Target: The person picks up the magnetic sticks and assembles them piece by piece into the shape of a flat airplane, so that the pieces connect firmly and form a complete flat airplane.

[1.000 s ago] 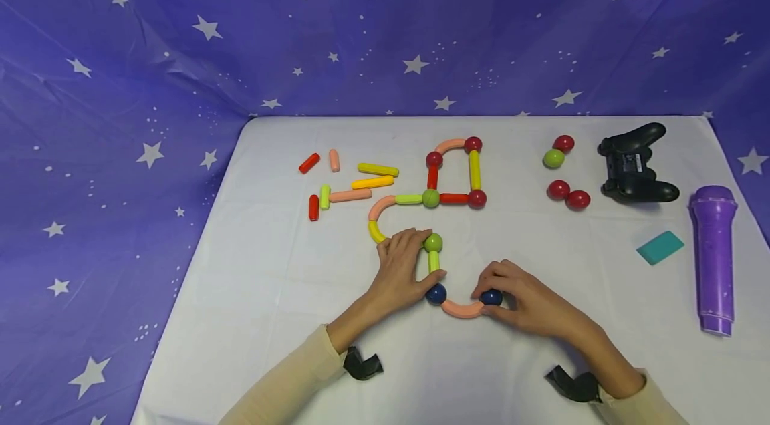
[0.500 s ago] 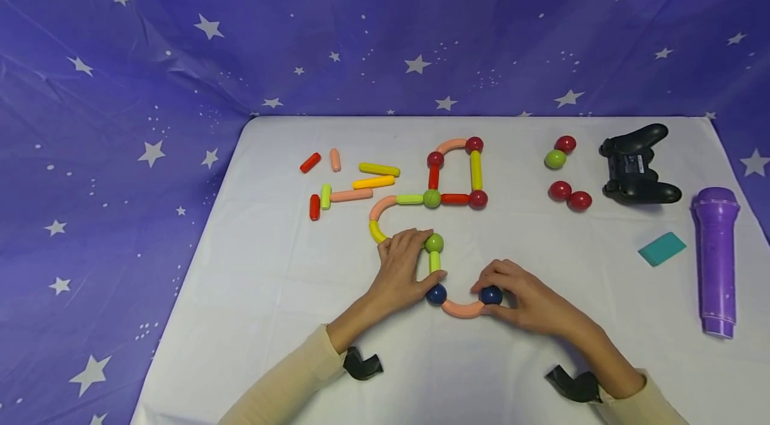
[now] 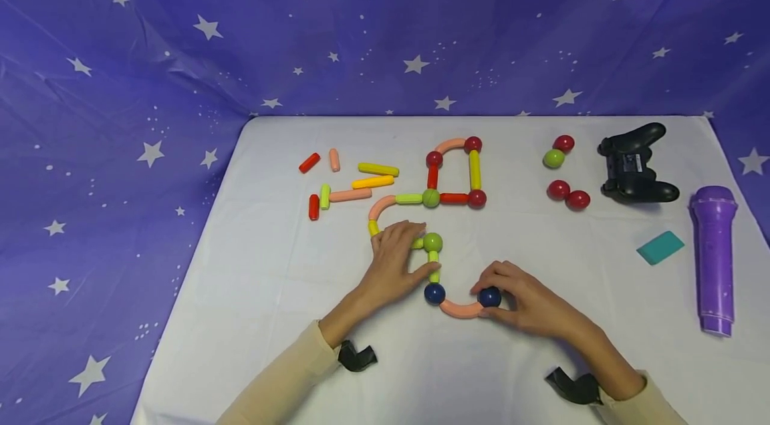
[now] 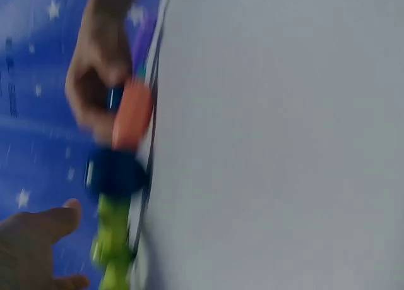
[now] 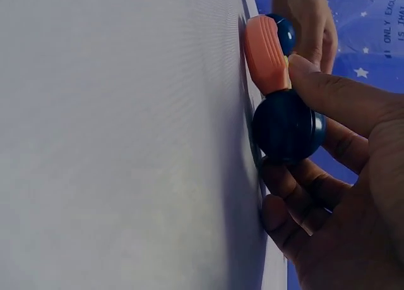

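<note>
A chain of magnetic rods and balls lies on the white table. My right hand (image 3: 532,301) holds a blue ball (image 5: 289,127) between thumb and curled fingers. A curved peach rod (image 3: 460,309) joins it to a second blue ball (image 3: 434,293). From there a short light-green rod (image 3: 434,266) runs up to a green ball (image 3: 432,242). My left hand (image 3: 394,264) hovers beside these pieces, thumb and fingers spread and holding nothing; it partly covers the chain's curved yellow rod (image 3: 373,227). In the left wrist view its thumb stands apart from the pieces.
Farther back, a closed loop of rods joins at a ridged green ball (image 3: 430,198). Loose rods (image 3: 373,182) lie at the back left. Loose balls (image 3: 559,190), a black game controller (image 3: 631,168), a teal block (image 3: 660,248) and a purple microphone-shaped object (image 3: 714,261) lie right.
My left hand has let go of the chain near the green and blue balls and shifted slightly left and back. My right hand keeps its hold on the blue ball.
</note>
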`<act>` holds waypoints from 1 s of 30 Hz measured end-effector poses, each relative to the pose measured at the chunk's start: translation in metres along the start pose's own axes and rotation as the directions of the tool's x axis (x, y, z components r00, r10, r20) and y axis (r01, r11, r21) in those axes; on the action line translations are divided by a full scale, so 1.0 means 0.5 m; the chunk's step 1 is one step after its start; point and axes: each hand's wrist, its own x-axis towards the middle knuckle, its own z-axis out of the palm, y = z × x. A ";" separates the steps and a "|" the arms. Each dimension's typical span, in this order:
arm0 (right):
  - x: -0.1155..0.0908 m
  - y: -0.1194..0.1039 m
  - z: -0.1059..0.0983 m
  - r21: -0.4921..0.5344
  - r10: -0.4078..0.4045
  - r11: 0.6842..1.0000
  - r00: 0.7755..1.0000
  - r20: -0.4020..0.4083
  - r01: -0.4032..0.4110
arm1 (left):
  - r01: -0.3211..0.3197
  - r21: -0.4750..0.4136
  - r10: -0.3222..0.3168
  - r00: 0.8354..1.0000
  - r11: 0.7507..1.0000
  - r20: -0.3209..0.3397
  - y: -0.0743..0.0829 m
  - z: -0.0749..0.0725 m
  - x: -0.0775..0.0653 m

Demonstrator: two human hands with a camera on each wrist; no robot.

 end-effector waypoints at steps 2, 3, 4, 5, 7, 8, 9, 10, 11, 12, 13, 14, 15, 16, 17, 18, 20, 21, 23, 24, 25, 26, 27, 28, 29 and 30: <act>-0.004 0.002 -0.001 -0.004 0.017 1.000 1.000 -0.011 -0.017 | -0.020 0.016 0.021 0.996 1.000 -0.084 -0.028 -0.035 0.016; -0.007 0.003 -0.002 -0.004 0.026 1.000 0.999 -0.022 -0.026 | -0.027 0.039 0.032 0.990 0.999 -0.139 -0.048 -0.055 0.025; -0.010 0.004 -0.003 -0.003 0.035 0.999 0.999 -0.036 -0.035 | -0.025 0.070 0.038 0.982 0.997 -0.186 -0.070 -0.075 0.035; -0.013 0.006 -0.004 -0.002 0.046 0.999 0.998 -0.048 -0.046 | -0.016 0.104 0.039 0.974 0.994 -0.224 -0.093 -0.095 0.045; -0.020 0.010 -0.006 0.003 0.069 0.998 0.995 -0.072 -0.069 | 0.039 0.168 0.004 0.969 0.985 -0.245 -0.140 -0.128 0.061; -0.024 0.012 -0.006 0.009 0.078 0.997 0.993 -0.084 -0.078 | 0.073 0.195 -0.025 0.971 0.978 -0.237 -0.162 -0.139 0.066; -0.027 0.015 -0.007 0.015 0.089 0.996 0.992 -0.090 -0.088 | 0.102 0.223 -0.053 0.975 0.969 -0.217 -0.180 -0.150 0.069; -0.030 0.017 -0.006 0.023 0.092 0.996 0.991 -0.097 -0.090 | 0.128 0.247 -0.082 0.979 0.960 -0.189 -0.195 -0.158 0.071; -0.033 0.019 -0.006 0.029 0.091 0.996 0.990 -0.104 -0.088 | 0.146 0.265 -0.104 0.981 0.953 -0.166 -0.206 -0.164 0.072; -0.035 0.021 -0.006 0.035 0.088 0.996 0.990 -0.111 -0.085 | 0.158 0.278 -0.122 0.982 0.948 -0.143 -0.213 -0.168 0.072; -0.038 0.022 -0.005 0.044 0.081 0.996 0.989 -0.122 -0.076 | 0.157 0.289 -0.123 0.984 0.944 -0.131 -0.218 -0.171 0.072; -0.040 0.023 -0.003 0.049 0.072 0.997 0.988 -0.134 -0.066 | 0.145 0.307 -0.111 0.986 0.941 -0.124 -0.220 -0.173 0.072; -0.043 0.024 -0.002 0.054 0.066 0.997 0.987 -0.144 -0.059 | 0.127 0.326 -0.093 0.989 0.937 -0.117 -0.221 -0.175 0.073; -0.046 0.024 0.000 0.055 0.058 0.997 0.986 -0.157 -0.050 | 0.105 0.347 -0.071 0.992 0.932 -0.108 -0.220 -0.176 0.074; -0.049 0.025 0.002 0.052 0.058 0.997 0.984 -0.168 -0.050 | 0.082 0.369 -0.050 0.994 0.926 -0.096 -0.219 -0.176 0.075; -0.052 0.025 0.004 0.050 0.061 0.997 0.982 -0.179 -0.053 | 0.062 0.385 -0.035 0.996 0.921 -0.078 -0.217 -0.178 0.075; -0.058 0.023 0.008 0.044 0.078 0.997 0.977 -0.200 -0.070 | 0.034 0.417 -0.021 0.999 0.908 -0.035 -0.210 -0.184 0.073; -0.060 0.022 0.009 0.036 0.090 0.996 0.973 -0.212 -0.084 | 0.032 0.419 -0.028 0.999 0.907 -0.015 -0.205 -0.188 0.070; -0.063 0.017 0.013 0.011 0.108 0.994 0.965 -0.241 -0.109 | 0.035 0.413 -0.046 0.999 0.910 0.015 -0.193 -0.197 0.063; -0.064 0.014 0.015 -0.001 0.121 0.992 0.960 -0.254 -0.125 | 0.047 0.402 -0.062 0.998 0.915 0.026 -0.185 -0.201 0.060; -0.064 0.010 0.017 -0.013 0.133 0.990 0.956 -0.263 -0.142 | 0.053 0.391 -0.073 0.997 0.919 0.036 -0.179 -0.205 0.056; -0.065 0.007 0.020 -0.025 0.147 0.987 0.951 -0.271 -0.159 | 0.061 0.378 -0.086 0.995 0.924 0.048 -0.174 -0.207 0.054; -0.065 0.004 0.022 -0.033 0.160 0.984 0.947 -0.278 -0.176 | 0.066 0.364 -0.096 0.993 0.929 0.065 -0.169 -0.210 0.051; -0.065 0.002 0.025 -0.038 0.175 0.980 0.944 -0.281 -0.193 | 0.068 0.352 -0.105 0.991 0.934 0.086 -0.165 -0.211 0.050; -0.065 -0.001 0.028 -0.042 0.189 0.977 0.941 -0.282 -0.209 | 0.074 0.342 -0.118 0.987 0.937 0.111 -0.161 -0.213 0.049; -0.065 -0.002 0.030 -0.040 0.203 0.974 0.938 -0.282 -0.222 | 0.084 0.333 -0.136 0.981 0.939 0.137 -0.159 -0.214 0.048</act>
